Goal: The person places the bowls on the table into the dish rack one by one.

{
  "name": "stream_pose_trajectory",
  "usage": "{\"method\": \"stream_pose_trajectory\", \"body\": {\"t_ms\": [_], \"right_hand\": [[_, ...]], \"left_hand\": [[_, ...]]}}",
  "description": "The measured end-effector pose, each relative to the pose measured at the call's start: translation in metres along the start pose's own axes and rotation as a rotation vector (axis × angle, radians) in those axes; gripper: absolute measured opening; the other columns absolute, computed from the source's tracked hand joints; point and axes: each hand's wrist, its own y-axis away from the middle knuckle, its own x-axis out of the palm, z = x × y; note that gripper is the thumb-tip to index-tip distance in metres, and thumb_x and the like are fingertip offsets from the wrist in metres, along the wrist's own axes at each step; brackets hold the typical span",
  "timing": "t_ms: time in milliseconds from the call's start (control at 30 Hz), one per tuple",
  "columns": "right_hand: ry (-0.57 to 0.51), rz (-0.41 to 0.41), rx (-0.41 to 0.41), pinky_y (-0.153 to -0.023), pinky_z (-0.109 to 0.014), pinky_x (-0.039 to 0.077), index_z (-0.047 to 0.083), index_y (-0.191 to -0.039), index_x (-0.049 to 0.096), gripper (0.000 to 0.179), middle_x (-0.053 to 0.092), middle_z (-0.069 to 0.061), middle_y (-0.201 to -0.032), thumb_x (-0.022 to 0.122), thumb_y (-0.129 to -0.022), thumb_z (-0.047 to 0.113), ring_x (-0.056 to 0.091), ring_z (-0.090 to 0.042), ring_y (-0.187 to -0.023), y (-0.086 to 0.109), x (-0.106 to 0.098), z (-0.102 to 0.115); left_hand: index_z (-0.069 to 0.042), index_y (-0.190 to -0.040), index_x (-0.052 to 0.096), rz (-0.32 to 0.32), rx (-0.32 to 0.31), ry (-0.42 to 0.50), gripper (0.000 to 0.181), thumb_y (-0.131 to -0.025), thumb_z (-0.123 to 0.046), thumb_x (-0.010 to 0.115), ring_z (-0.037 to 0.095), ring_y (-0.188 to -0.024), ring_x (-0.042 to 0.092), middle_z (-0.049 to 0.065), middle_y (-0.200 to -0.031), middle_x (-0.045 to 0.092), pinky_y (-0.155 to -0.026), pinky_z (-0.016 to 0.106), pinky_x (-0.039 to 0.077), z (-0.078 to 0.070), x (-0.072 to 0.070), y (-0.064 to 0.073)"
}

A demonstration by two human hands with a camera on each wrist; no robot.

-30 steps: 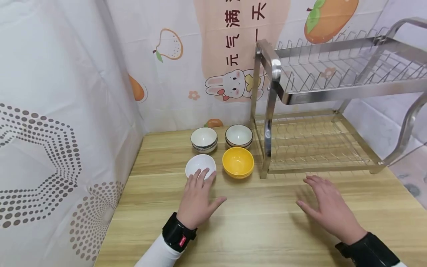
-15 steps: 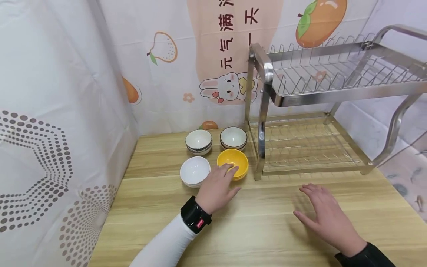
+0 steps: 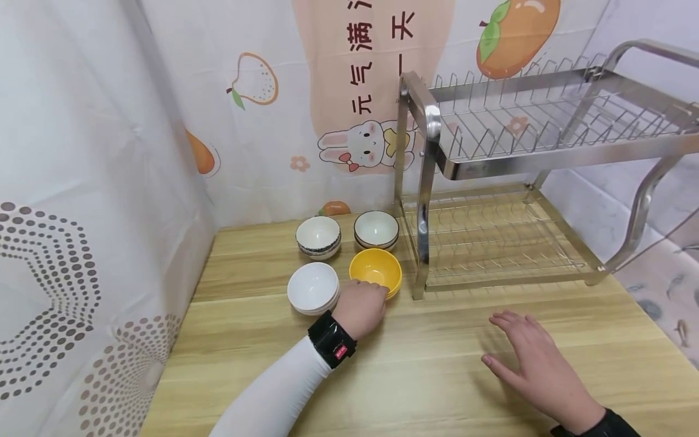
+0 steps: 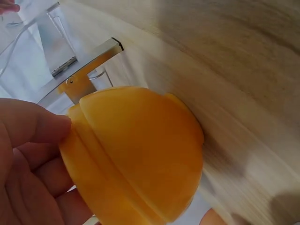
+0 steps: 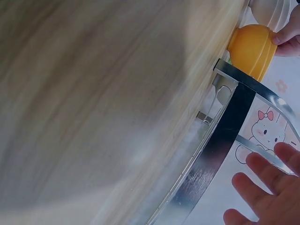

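My left hand (image 3: 360,308) is at the near rim of the nested yellow bowls (image 3: 377,267). In the left wrist view the thumb (image 4: 56,127) presses the outside of the yellow bowl (image 4: 145,150) near its rim, with the other fingers curled at the inner side. Just left of that hand stand the stacked white bowls (image 3: 312,288). Over the right part of the table my right hand (image 3: 537,370) has its fingers spread and holds nothing; the right wrist view also shows those relaxed fingers (image 5: 267,173).
Behind stand dark-rimmed cream bowls (image 3: 318,235) and dark-rimmed pale bowls (image 3: 376,228), both stacked. A two-tier metal dish rack (image 3: 508,164) rises to the right of the bowls on the wooden table (image 3: 426,376). A printed curtain (image 3: 262,152) hangs behind.
My left hand has moved right from the white bowls to the yellow bowls, and its fingers have closed on the rim. The right hand has stayed nearly still. The head view has shifted slightly.
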Motion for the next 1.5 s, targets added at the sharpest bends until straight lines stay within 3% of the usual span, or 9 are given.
{"method": "stream_pose_trajectory", "body": {"t_ms": [200, 500, 667, 800, 967, 1067, 1200, 1333, 1500], "right_hand": [[-0.003, -0.007, -0.012, -0.121, -0.030, 0.004, -0.003, -0.129, 0.055, 0.066, 0.058, -0.020, -0.129, 0.081, -0.081, 0.034, 0.048, -0.038, -0.122, -0.003, 0.003, 0.000], [-0.024, -0.025, -0.021, -0.121, -0.031, 0.007, -0.001, -0.129, 0.055, 0.064, 0.059, -0.018, -0.128, 0.080, -0.082, 0.034, 0.049, -0.036, -0.122, -0.004, 0.010, -0.001], [-0.032, -0.032, -0.014, -0.121, -0.028, 0.006, -0.001, -0.128, 0.056, 0.063, 0.060, -0.017, -0.127, 0.080, -0.081, 0.032, 0.050, -0.035, -0.121, -0.002, 0.010, 0.000], [-0.052, -0.060, -0.039, -0.120, -0.026, 0.007, -0.001, -0.126, 0.057, 0.062, 0.061, -0.015, -0.124, 0.080, -0.081, 0.035, 0.051, -0.034, -0.118, -0.001, 0.009, 0.002], [-0.080, -0.119, -0.145, -0.120, -0.027, 0.014, 0.002, -0.119, 0.064, 0.054, 0.064, -0.011, -0.121, 0.060, -0.095, 0.051, 0.054, -0.030, -0.115, -0.004, 0.004, 0.014], [-0.091, -0.121, -0.210, -0.118, -0.024, 0.018, 0.004, -0.118, 0.065, 0.054, 0.063, -0.010, -0.123, 0.046, -0.100, 0.052, 0.053, -0.027, -0.118, -0.008, -0.002, 0.027], [-0.109, -0.083, -0.292, -0.114, -0.016, 0.020, 0.007, -0.122, 0.064, 0.049, 0.060, -0.009, -0.129, 0.044, -0.102, 0.047, 0.052, -0.023, -0.121, -0.016, -0.012, 0.044], [-0.132, -0.031, -0.425, -0.115, -0.017, 0.022, 0.007, -0.128, 0.061, 0.047, 0.057, -0.009, -0.135, 0.047, -0.101, 0.042, 0.051, -0.021, -0.124, -0.024, -0.017, 0.059], [-0.144, 0.021, -0.614, -0.117, -0.023, 0.022, 0.006, -0.130, 0.061, 0.044, 0.058, -0.008, -0.135, 0.045, -0.102, 0.035, 0.053, -0.022, -0.125, -0.029, -0.014, 0.068]], "left_hand": [[-0.017, -0.098, 0.070, -0.022, 0.001, 0.042, 0.009, -0.092, -0.017, 0.063, 0.014, -0.068, 0.058, -0.003, -0.081, 0.066, -0.062, 0.031, 0.043, 0.003, -0.003, -0.003], [-0.020, -0.094, 0.070, -0.069, -0.007, 0.112, 0.010, -0.097, -0.018, 0.060, 0.013, -0.067, 0.057, -0.006, -0.078, 0.066, -0.067, 0.034, 0.049, 0.009, 0.000, -0.007], [-0.019, -0.095, 0.070, -0.137, -0.009, 0.090, 0.008, -0.095, -0.017, 0.062, 0.014, -0.071, 0.061, -0.006, -0.084, 0.070, -0.067, 0.031, 0.047, 0.004, -0.008, -0.002], [-0.019, -0.097, 0.070, -0.201, 0.009, 0.080, 0.009, -0.095, -0.015, 0.062, 0.014, -0.075, 0.063, -0.006, -0.089, 0.072, -0.071, 0.031, 0.047, -0.003, -0.018, 0.009], [-0.020, -0.098, 0.070, -0.275, 0.133, 0.094, 0.009, -0.093, -0.018, 0.063, 0.012, -0.080, 0.064, -0.008, -0.091, 0.071, -0.075, 0.031, 0.047, -0.007, -0.030, 0.038], [-0.022, -0.095, 0.070, -0.294, 0.263, 0.117, 0.008, -0.090, -0.020, 0.065, 0.010, -0.083, 0.062, -0.011, -0.090, 0.069, -0.079, 0.029, 0.046, -0.006, -0.035, 0.057], [-0.023, -0.091, 0.069, -0.310, 0.436, 0.150, 0.008, -0.083, -0.023, 0.069, 0.008, -0.085, 0.059, -0.014, -0.087, 0.067, -0.084, 0.027, 0.044, -0.013, -0.036, 0.078], [-0.023, -0.090, 0.068, -0.344, 0.566, 0.164, 0.013, -0.078, -0.025, 0.074, 0.006, -0.083, 0.056, -0.015, -0.084, 0.064, -0.084, 0.025, 0.044, -0.030, -0.035, 0.090], [-0.024, -0.090, 0.067, -0.321, 0.651, 0.220, 0.013, -0.078, -0.025, 0.072, 0.004, -0.083, 0.054, -0.017, -0.086, 0.063, -0.082, 0.021, 0.040, -0.049, -0.034, 0.091]]}}
